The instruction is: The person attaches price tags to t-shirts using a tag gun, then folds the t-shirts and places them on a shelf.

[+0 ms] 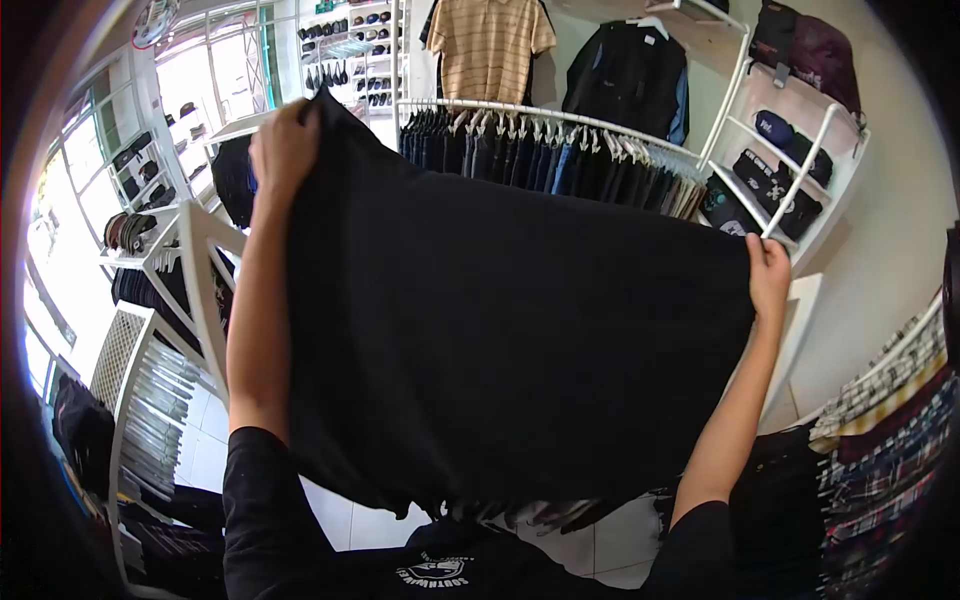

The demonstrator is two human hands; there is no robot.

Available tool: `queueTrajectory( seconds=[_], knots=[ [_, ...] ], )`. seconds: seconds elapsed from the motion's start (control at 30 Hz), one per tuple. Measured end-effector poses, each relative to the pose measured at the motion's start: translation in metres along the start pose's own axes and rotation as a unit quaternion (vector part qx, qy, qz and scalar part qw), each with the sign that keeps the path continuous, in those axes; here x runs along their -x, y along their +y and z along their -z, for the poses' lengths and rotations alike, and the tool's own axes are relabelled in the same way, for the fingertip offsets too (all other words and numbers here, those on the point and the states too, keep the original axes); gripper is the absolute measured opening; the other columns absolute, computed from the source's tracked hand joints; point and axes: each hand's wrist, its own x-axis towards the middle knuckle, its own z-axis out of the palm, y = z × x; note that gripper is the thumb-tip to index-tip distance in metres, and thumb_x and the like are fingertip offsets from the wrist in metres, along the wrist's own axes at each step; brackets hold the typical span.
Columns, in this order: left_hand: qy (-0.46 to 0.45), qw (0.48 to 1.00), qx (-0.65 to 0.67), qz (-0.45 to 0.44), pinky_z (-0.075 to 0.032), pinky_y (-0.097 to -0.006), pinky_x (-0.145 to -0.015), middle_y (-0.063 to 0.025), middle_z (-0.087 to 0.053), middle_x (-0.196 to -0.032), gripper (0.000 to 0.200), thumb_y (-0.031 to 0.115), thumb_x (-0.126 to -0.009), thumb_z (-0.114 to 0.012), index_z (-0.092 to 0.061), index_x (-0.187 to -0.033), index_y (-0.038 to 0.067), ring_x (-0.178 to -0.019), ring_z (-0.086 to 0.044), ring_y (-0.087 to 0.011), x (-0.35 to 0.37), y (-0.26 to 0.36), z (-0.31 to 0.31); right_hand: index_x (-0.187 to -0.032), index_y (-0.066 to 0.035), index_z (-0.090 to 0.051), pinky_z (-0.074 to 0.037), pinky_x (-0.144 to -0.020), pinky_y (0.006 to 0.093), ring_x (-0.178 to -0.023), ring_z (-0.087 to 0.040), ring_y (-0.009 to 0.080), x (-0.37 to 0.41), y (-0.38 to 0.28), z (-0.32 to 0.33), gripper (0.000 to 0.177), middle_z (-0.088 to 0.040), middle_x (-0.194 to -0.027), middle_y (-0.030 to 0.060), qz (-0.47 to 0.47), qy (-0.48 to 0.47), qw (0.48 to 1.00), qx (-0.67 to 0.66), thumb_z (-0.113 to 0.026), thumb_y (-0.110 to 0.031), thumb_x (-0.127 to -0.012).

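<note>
White racks of hanging clothes (560, 160) fill the shop behind both raised hands. Left hand (283, 150) pinches one upper corner of a black garment (500, 330); right hand (768, 277) grips the other corner, lower. Between the hands the cloth hangs spread wide, down toward the person's chest.

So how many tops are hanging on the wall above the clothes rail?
2: a tan striped polo on the left and a dark shirt to its right. The black garment held up in front may hide others lower down.
</note>
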Motion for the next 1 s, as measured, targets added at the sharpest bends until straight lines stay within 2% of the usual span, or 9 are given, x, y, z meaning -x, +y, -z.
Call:
queueTrajectory(
  seconds=[0.13, 0.23, 0.37, 0.6, 0.67, 0.8, 0.9, 0.93, 1.0],
  knots=[
    [-0.121, 0.990, 0.057, 0.035, -0.052, -0.0539, -0.080, -0.0293, -0.069, -0.092, 0.041, 0.042, -0.096, -0.062, -0.077, -0.098, 0.005, -0.091, -0.068, -0.0454, 0.050, -0.024, -0.133, -0.089, 0.005, -0.066, -0.047, -0.070, 0.0331, -0.072, -0.059, 0.0156, 0.020, 0.084, -0.099, 0.041, -0.066, -0.075, 0.0081, -0.086, -0.074, 0.993, 0.046, -0.070, -0.036, -0.096],
    [-0.185, 0.977, 0.071, 0.076, -0.050, -0.0526, -0.073, -0.0257, -0.069, -0.084, 0.045, 0.046, -0.096, -0.061, -0.075, -0.091, 0.004, -0.082, -0.066, -0.0470, 0.124, -0.046, -0.202, -0.089, 0.002, -0.066, -0.048, -0.072, 0.0354, -0.072, -0.061, 0.0189, 0.067, 0.171, -0.159, 0.041, -0.066, -0.075, 0.0095, -0.154, -0.114, 0.979, 0.067, -0.072, -0.038, -0.094],
    [-0.257, 0.953, 0.096, 0.130, -0.047, -0.0524, -0.070, -0.0279, -0.066, -0.081, 0.050, 0.048, -0.097, -0.061, -0.072, -0.090, 0.000, -0.079, -0.065, -0.0471, 0.174, -0.055, -0.229, -0.092, 0.002, -0.066, -0.049, -0.073, 0.0352, -0.073, -0.060, 0.0197, 0.099, 0.153, -0.173, 0.041, -0.065, -0.078, 0.0081, -0.189, -0.135, 0.959, 0.162, -0.073, -0.039, -0.094],
    [-0.163, 0.953, 0.207, 0.149, -0.047, -0.0478, -0.072, -0.0289, -0.065, -0.082, 0.052, 0.044, -0.103, -0.055, -0.068, -0.097, -0.006, -0.080, -0.066, -0.0446, 0.163, -0.057, -0.185, -0.104, 0.000, -0.065, -0.049, -0.070, 0.0256, -0.074, -0.060, 0.0116, 0.087, 0.153, -0.143, 0.027, -0.067, -0.088, 0.0045, -0.272, -0.161, 0.940, -0.129, -0.081, -0.013, -0.087],
    [-0.131, 0.955, 0.236, 0.126, -0.047, -0.0468, -0.073, -0.0289, -0.065, -0.084, 0.050, 0.043, -0.104, -0.054, -0.067, -0.101, -0.005, -0.083, -0.066, -0.0437, 0.160, -0.059, -0.160, -0.106, 0.000, -0.065, -0.050, -0.070, 0.0260, -0.076, -0.061, 0.0119, 0.087, 0.150, -0.127, 0.028, -0.068, -0.088, 0.0049, -0.232, -0.162, 0.954, -0.098, -0.081, -0.011, -0.086],
    [-0.165, 0.942, 0.247, 0.157, -0.048, -0.0333, -0.089, -0.0151, -0.070, -0.099, 0.045, 0.033, -0.109, -0.050, -0.063, -0.119, -0.008, -0.096, -0.061, -0.0176, 0.170, -0.065, -0.098, -0.112, 0.000, -0.063, -0.051, -0.070, 0.0281, -0.079, -0.065, 0.0127, 0.104, 0.126, -0.091, 0.035, -0.069, -0.088, 0.0058, -0.145, -0.179, 0.970, -0.083, -0.081, -0.007, -0.084],
    [-0.167, 0.940, 0.257, 0.148, -0.047, -0.0323, -0.087, -0.0124, -0.066, -0.096, 0.043, 0.032, -0.109, -0.049, -0.062, -0.114, -0.009, -0.094, -0.058, -0.0161, 0.191, -0.064, -0.044, -0.110, -0.002, -0.067, -0.052, -0.073, 0.0304, -0.076, -0.066, 0.0158, 0.118, 0.108, -0.065, 0.031, -0.071, -0.086, 0.0063, -0.088, -0.209, 0.972, -0.056, -0.080, -0.009, -0.083],
    [-0.148, 0.944, 0.263, 0.137, -0.049, -0.0403, -0.085, -0.0255, -0.068, -0.100, 0.042, 0.032, -0.108, -0.049, -0.061, -0.119, -0.006, -0.094, -0.067, -0.0318, 0.202, -0.071, -0.036, -0.107, -0.002, -0.068, -0.052, -0.074, 0.0298, -0.078, -0.067, 0.0153, 0.124, 0.097, -0.055, 0.026, -0.072, -0.086, 0.0067, -0.083, -0.213, 0.973, 0.012, -0.079, -0.007, -0.084],
    [-0.147, 0.938, 0.282, 0.140, -0.048, -0.0393, -0.087, -0.0247, -0.069, -0.101, 0.042, 0.032, -0.108, -0.049, -0.061, -0.120, -0.007, -0.096, -0.066, -0.0312, 0.228, -0.079, -0.017, -0.098, -0.004, -0.071, -0.054, -0.077, 0.0330, -0.081, -0.071, 0.0199, 0.141, 0.077, -0.036, 0.016, -0.075, -0.088, 0.0092, -0.066, -0.203, 0.972, 0.100, -0.076, -0.006, -0.083]
  ],
)
